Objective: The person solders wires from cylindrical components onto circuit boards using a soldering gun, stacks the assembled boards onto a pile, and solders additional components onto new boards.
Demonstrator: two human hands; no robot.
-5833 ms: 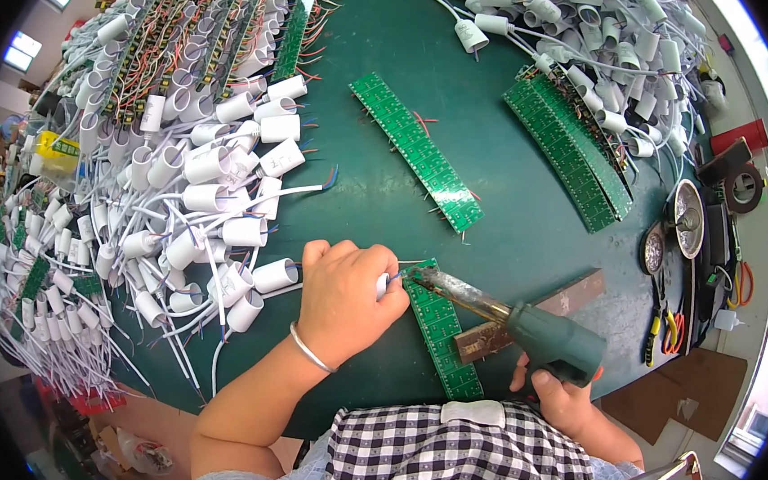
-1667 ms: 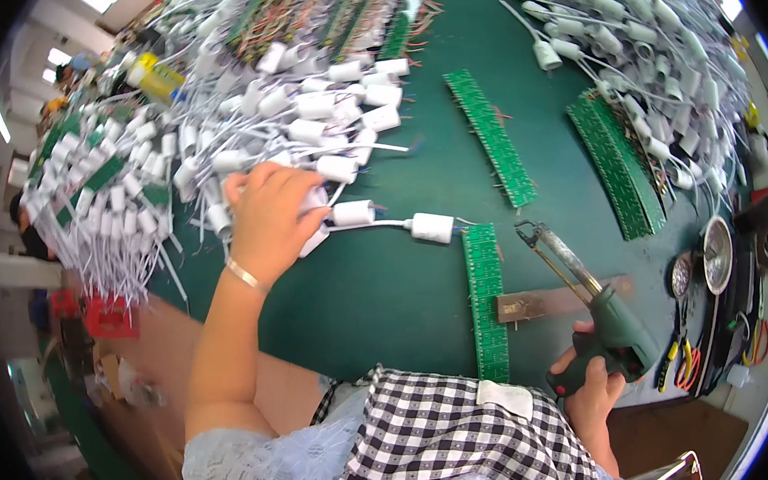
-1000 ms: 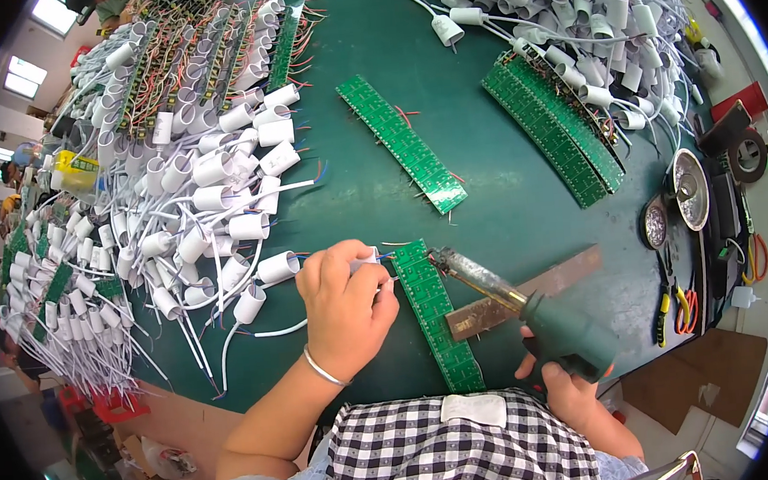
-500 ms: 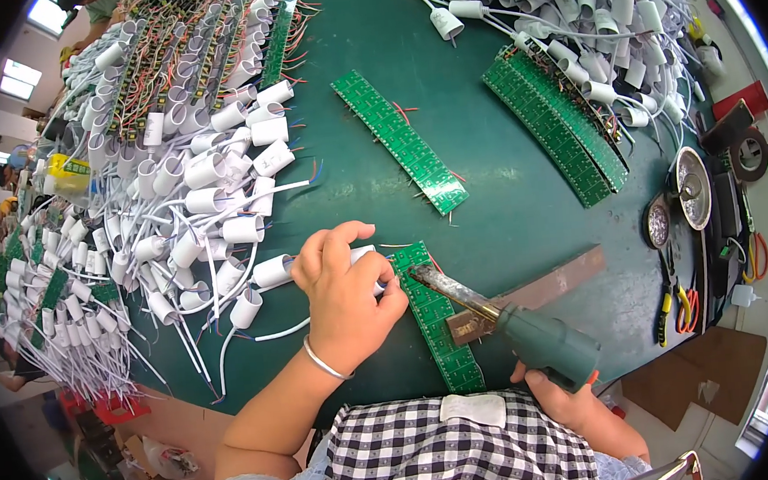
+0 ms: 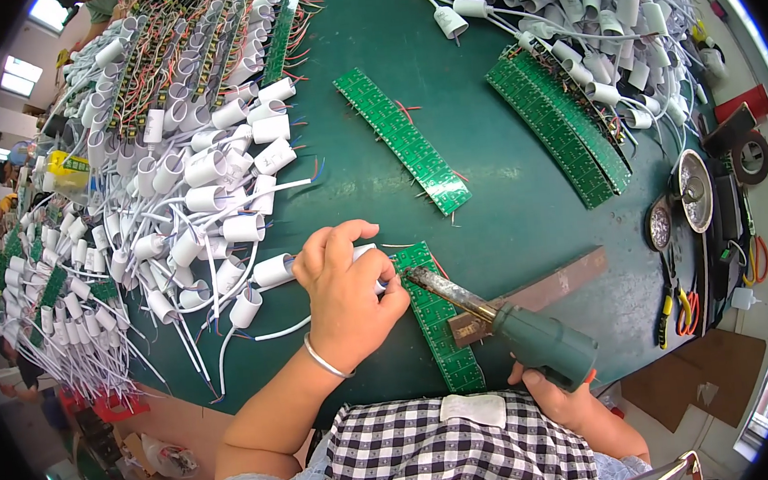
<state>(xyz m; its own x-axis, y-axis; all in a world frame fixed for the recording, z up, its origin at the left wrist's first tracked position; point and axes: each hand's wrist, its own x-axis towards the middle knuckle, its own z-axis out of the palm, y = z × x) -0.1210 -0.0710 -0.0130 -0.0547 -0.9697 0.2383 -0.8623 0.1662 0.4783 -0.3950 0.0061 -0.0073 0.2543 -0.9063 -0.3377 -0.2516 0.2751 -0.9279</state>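
Head view, single: wide fisheye, left unit of a side-by-side pair worn on the person's head. Facing: steeply down and forward over the green tabletop (image 5: 527, 229) — picture upright. Range: close above the left hand (image 5: 352, 288) and right hand (image 5: 544, 388), both mid-to-lower field. Lower edge: checked apron (image 5: 420, 463), seen from above. Left margin: floor (image 5: 202, 430) and windows (image 5: 21, 74) — farther off. Straight edges bowed toward the dark rim.
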